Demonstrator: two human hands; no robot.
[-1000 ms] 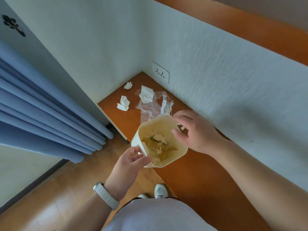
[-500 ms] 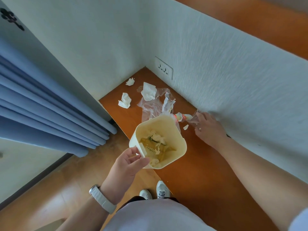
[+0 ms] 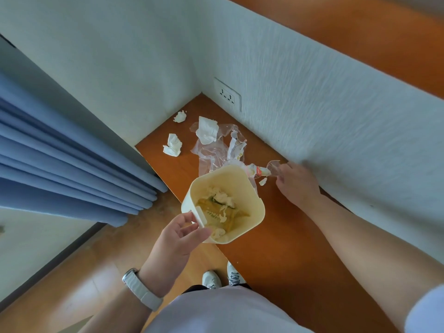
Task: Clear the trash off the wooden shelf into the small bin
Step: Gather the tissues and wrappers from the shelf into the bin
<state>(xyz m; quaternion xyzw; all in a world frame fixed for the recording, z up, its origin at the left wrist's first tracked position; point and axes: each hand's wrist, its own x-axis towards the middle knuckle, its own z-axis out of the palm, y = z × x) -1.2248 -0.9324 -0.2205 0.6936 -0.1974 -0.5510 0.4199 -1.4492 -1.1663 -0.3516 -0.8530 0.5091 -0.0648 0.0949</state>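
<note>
Along the wooden shelf [image 3: 276,236], the right hand [image 3: 296,182] has left the small bin [image 3: 240,188] and now pinches a clear wrapper [image 3: 269,170] beside the wall, while the left hand [image 3: 177,239] grips the rim, so tissues [image 3: 171,145] remain.

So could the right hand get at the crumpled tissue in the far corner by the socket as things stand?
Probably yes. The right hand is pinching a clear wrapper by the wall, so it must drop that first. The shelf toward the corner tissue looks open; only loose plastic lies between.
</note>
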